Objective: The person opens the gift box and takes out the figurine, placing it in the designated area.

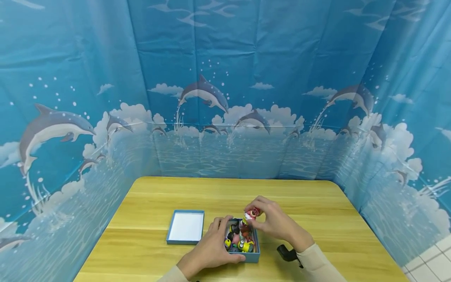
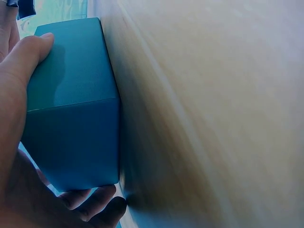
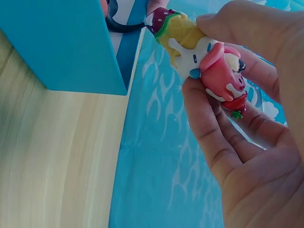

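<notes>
An open blue box (image 1: 251,257) stands on the table, holding several small toy figures, among them a yellow one with big goggle eyes (image 1: 246,246). My left hand (image 1: 213,243) grips the box from its left, thumb along the near wall (image 2: 78,61) and fingers round the far side. Over the box's far right corner, my right hand (image 1: 276,221) pinches an ice-cream-cone figurine (image 3: 187,45) between thumb and fingers. It has a yellow waffle cone, a purple tip, white cream and a pink bear-like head. A dark loop (image 3: 124,27) shows between its tip and the box.
Left of the box lies its blue lid (image 1: 186,227), white inside facing up. The wooden table (image 1: 148,207) is ringed at the back and sides by a blue dolphin-print curtain (image 1: 225,156). A black device (image 1: 288,253) sits at my right wrist.
</notes>
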### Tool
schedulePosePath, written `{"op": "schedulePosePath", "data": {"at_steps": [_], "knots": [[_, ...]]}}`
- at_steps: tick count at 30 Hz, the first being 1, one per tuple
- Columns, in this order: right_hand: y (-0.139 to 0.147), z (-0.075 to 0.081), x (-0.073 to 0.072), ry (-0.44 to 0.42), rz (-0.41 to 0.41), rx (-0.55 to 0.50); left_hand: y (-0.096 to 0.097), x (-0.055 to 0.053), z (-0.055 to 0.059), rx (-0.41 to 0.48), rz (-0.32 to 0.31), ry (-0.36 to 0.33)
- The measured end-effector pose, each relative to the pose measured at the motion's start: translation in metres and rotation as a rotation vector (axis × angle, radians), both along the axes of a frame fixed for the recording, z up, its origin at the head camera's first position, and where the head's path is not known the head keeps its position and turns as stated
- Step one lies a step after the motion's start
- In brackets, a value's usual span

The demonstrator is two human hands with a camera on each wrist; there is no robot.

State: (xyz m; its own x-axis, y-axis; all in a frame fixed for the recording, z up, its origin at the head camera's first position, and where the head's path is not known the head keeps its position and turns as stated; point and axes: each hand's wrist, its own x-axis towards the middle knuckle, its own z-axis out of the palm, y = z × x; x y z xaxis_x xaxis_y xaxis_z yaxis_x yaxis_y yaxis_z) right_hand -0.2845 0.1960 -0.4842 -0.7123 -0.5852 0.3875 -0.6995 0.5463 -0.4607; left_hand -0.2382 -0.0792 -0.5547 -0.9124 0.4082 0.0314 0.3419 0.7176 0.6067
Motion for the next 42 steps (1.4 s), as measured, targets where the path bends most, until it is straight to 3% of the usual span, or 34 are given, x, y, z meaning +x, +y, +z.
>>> {"op": "schedulePosePath", "data": {"at_steps": [14, 30, 42], "knots": [[0.011, 0.002, -0.001, 0.049, -0.027, -0.027, 0.000, 0.000, -0.001, 0.001, -0.002, -0.004], [0.026, -0.002, -0.001, 0.000, -0.125, -0.008, 0.000, 0.000, 0.000, -0.003, -0.004, -0.002], [0.038, -0.011, -0.004, 0.020, -0.162, 0.002, 0.001, 0.002, -0.001, 0.008, 0.006, -0.004]]}}
